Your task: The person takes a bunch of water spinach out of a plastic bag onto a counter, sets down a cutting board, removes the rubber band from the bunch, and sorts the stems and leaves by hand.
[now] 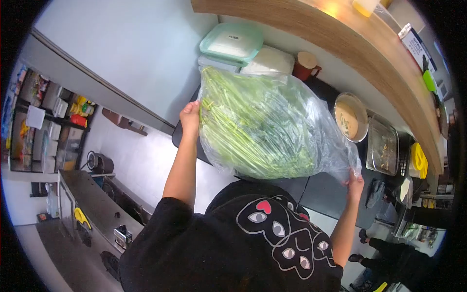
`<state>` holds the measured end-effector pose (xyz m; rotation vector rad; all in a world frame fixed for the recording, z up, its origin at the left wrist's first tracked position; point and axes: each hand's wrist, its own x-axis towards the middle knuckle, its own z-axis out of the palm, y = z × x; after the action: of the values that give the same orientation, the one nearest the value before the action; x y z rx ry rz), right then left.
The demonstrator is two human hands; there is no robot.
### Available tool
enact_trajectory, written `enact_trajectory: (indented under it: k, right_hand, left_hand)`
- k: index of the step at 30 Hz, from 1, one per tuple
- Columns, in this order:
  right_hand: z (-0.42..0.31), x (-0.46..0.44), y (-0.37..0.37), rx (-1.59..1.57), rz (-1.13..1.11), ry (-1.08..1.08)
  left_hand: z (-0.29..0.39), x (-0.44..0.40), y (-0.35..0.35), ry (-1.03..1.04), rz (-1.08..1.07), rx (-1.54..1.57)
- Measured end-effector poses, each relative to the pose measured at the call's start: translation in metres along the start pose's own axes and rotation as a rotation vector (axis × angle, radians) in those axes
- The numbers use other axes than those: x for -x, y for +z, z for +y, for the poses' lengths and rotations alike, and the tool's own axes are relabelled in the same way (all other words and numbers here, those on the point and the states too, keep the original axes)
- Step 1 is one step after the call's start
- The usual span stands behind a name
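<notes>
A large clear plastic bag of leafy greens (262, 121) stretches in front of my chest over a dark counter. The long green stems lie toward its left end, and the leaves are packed toward the middle and right. My left hand (190, 118) is closed on the bag's left edge. At the other end, my right hand (355, 184) pinches the gathered, loose plastic. Just behind the bag are a container with a pale green lid (232, 41), a white bag (270, 61) and a red-brown jug (306, 65).
On the counter to the right stand a metal bowl of creamy mixture (350, 117) and a glass dish (383, 146) with bits in it. A wooden shelf (311, 36) curves overhead. Another person (394, 260) in dark clothes is at lower right. A steel counter (92, 204) runs at left.
</notes>
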<state>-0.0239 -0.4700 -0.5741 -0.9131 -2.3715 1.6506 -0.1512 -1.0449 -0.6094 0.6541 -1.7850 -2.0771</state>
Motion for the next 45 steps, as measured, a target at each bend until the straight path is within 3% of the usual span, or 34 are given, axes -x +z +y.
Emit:
enact_trajectory:
  k: [3,6,7,8,9,10,11,12,13,14,16,17,19,20,22,24,26,29,35,38,39,41,42,44,45]
  right_hand:
    - [-0.011,0.021,0.001,0.034,-0.050,0.014]
    - [-0.051,0.060,0.016,0.279,-0.231,-0.224]
    - [-0.064,0.069,0.024,0.423,-0.279,-0.256]
    - [-0.061,0.074,0.037,0.449,-0.281,-0.513]
    - [-0.088,0.087,0.049,0.654,-0.344,-0.667]
    - [-0.099,0.095,0.069,0.585,-0.321,-0.944]
    - [-0.105,0.104,0.082,0.741,-0.419,-0.908]
    - [-0.123,0.118,0.097,0.878,-0.573,-0.848]
    - [-0.120,0.122,0.112,0.865,-0.572,-0.975]
    - [-0.113,0.123,0.126,0.850,-0.575,-1.106]
    - [-0.106,0.125,0.145,0.821,-0.580,-1.123]
    - [-0.106,0.123,0.152,0.806,-0.587,-1.135]
    - [-0.122,0.123,0.155,0.897,-0.743,-0.950]
    - [-0.128,0.123,0.155,0.937,-0.826,-0.852]
    - [-0.135,0.124,0.157,0.949,-0.828,-0.881]
    - [-0.127,0.120,0.166,0.922,-0.846,-0.914]
    - [-0.096,0.107,0.184,0.851,-0.883,-0.935]
    - [-0.147,0.132,0.147,1.074,-1.029,-0.786]
    - [-0.078,0.126,0.099,0.348,-0.901,-0.718]
    - [-0.070,0.118,0.093,0.115,-0.927,-0.351]
    - [-0.066,0.119,0.097,0.031,-0.828,-0.194]
    - [-0.051,0.111,0.109,-0.021,-0.638,-0.012]
    - [-0.055,0.109,0.113,-0.047,-0.539,0.077]
    - [-0.066,0.109,0.114,0.018,-0.472,0.011]
    - [-0.073,0.109,0.115,0.051,-0.438,-0.021]
  left_hand:
    - [-0.018,-0.007,0.000,0.082,0.063,-0.217]
    - [-0.064,-0.028,-0.016,0.213,0.103,-0.521]
    - [-0.066,-0.024,-0.017,0.161,0.086,-0.630]
    - [-0.071,-0.021,-0.023,0.114,0.061,-0.741]
    - [-0.114,-0.043,-0.043,0.147,0.023,-0.621]
    - [-0.105,-0.033,-0.042,0.143,0.029,-0.630]
    - [-0.127,-0.045,-0.051,0.125,0.035,-0.562]
    - [-0.108,-0.033,-0.044,-0.063,0.045,-0.485]
    - [-0.122,-0.042,-0.051,-0.051,0.039,-0.425]
    - [-0.121,-0.048,-0.060,-0.013,0.040,-0.563]
    - [-0.109,-0.052,-0.060,0.075,0.064,-0.829]
    - [-0.101,-0.049,-0.052,0.279,0.100,-0.872]
    - [-0.022,0.007,-0.002,0.690,0.178,-0.934]
    - [0.008,0.029,0.026,0.759,0.013,-0.841]
    - [0.061,0.079,0.087,0.904,-0.337,-0.711]
    - [0.110,0.141,0.143,0.963,-0.779,-0.637]
    - [0.121,0.176,0.175,1.107,-0.998,-0.716]
    - [0.099,0.165,0.192,0.904,-1.212,-1.305]
    - [0.108,0.139,0.158,0.795,-0.893,-1.214]
    - [0.106,0.136,0.150,0.793,-0.859,-1.170]
    - [0.111,0.139,0.149,0.747,-0.837,-1.180]
    - [0.128,0.143,0.150,0.658,-0.793,-1.199]
    - [0.128,0.140,0.148,0.725,-0.757,-1.158]
    - [0.127,0.133,0.143,0.858,-0.682,-1.068]
    - [0.134,0.136,0.145,0.829,-0.691,-1.019]
